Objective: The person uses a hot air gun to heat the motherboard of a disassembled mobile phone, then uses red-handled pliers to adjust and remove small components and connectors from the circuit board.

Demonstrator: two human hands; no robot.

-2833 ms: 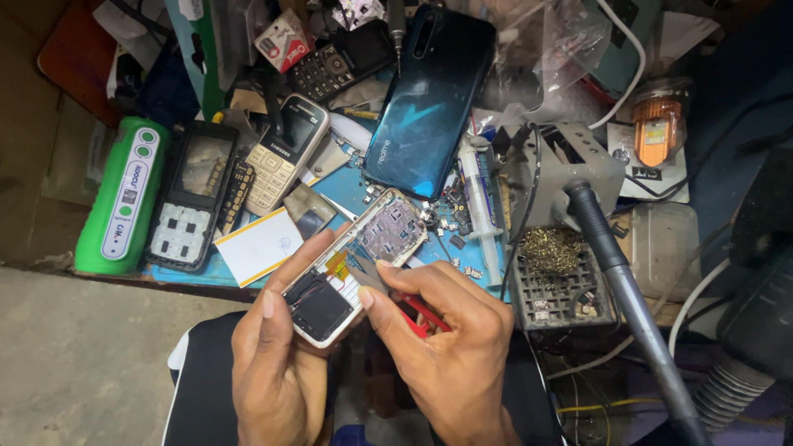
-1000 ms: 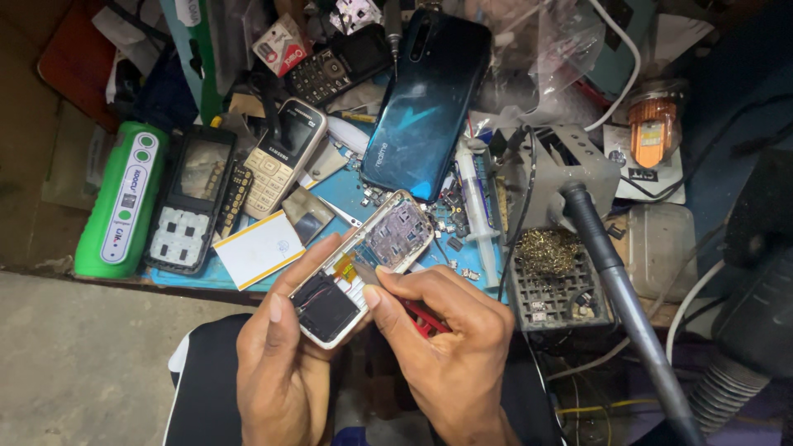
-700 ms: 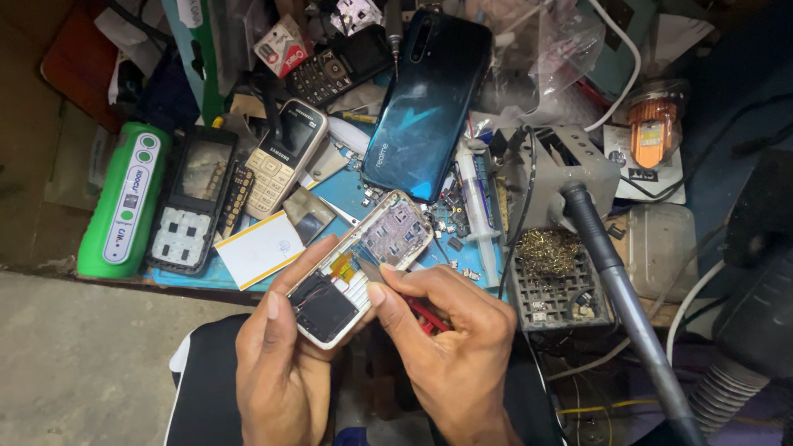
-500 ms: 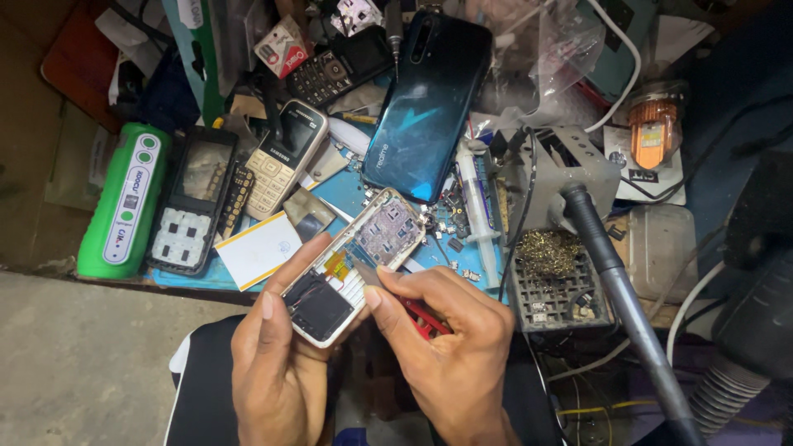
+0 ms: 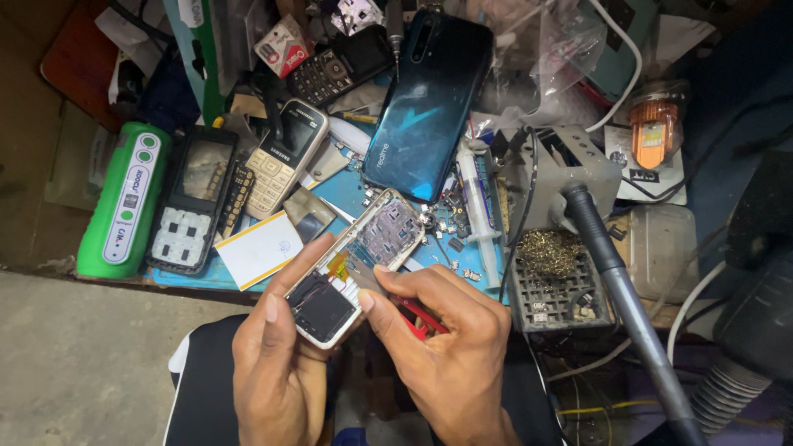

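Compared with a moment ago, we see little change: the left hand (image 5: 277,363) still grips the opened phone (image 5: 355,268) above the bench edge, while the right hand (image 5: 450,347) pinches a red-handled tool (image 5: 417,314) against it.

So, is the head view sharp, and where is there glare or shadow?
Head view: the opened phone in the left hand and the right hand look sharp; soft glare lies on the blue smartphone back; the right edge sinks into dark shadow.
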